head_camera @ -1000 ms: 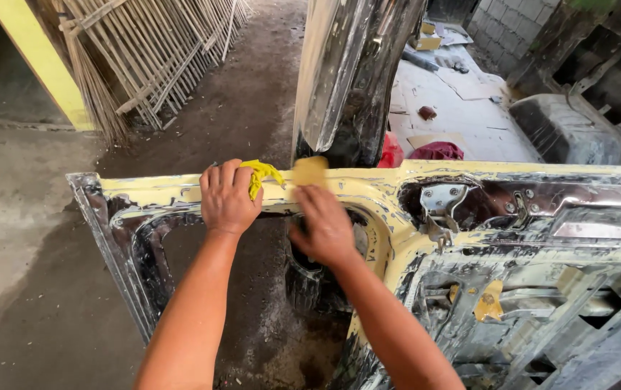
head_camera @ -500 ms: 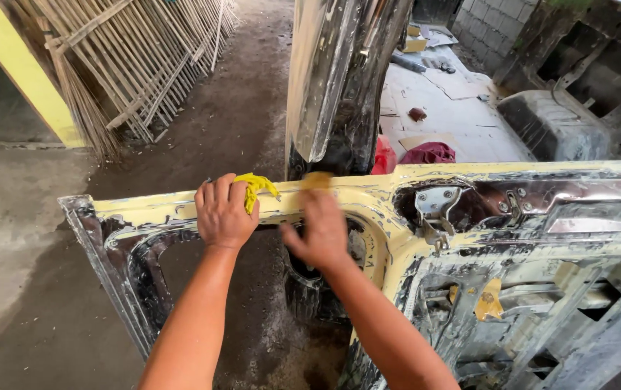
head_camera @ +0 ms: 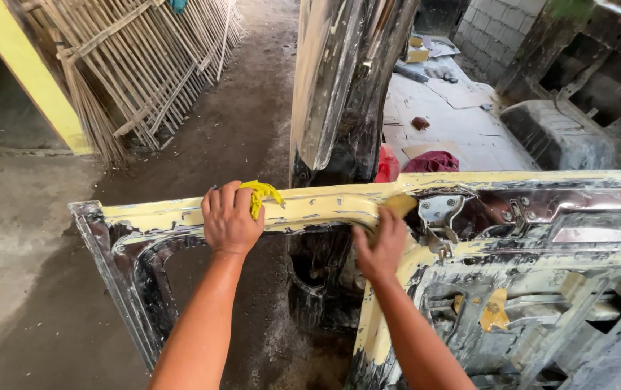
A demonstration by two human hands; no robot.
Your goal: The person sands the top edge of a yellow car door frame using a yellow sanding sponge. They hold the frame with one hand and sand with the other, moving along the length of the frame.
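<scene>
- Nearest to us, our right hand point(head_camera: 381, 244) has slid rightward along the yellow-coated edge of the car door panel point(head_camera: 180, 215) since a second ago, and now sits beside the bare metal hinge bracket point(head_camera: 439, 211).
- Its fingers are pressed around a small tan sanding pad point(head_camera: 401, 205), which lies flat against the coated edge; the rubbing seems to have moved on to a fresh stretch near the bracket.
- Our left hand point(head_camera: 229, 219) has stayed where it was, curled over the top edge and pinching a yellow rag point(head_camera: 261, 195) against it, so it goes on steadying the panel.
- The yellow coat reads patchy, with dark metal showing through by the left corner.
- Behind the panel another dark car body part point(head_camera: 339, 94) stands upright.
- Farther off, a red cloth point(head_camera: 433, 160) lies on flattened cardboard point(head_camera: 462, 123), and a stack of bamboo fencing point(head_camera: 137, 65) leans at far left.
</scene>
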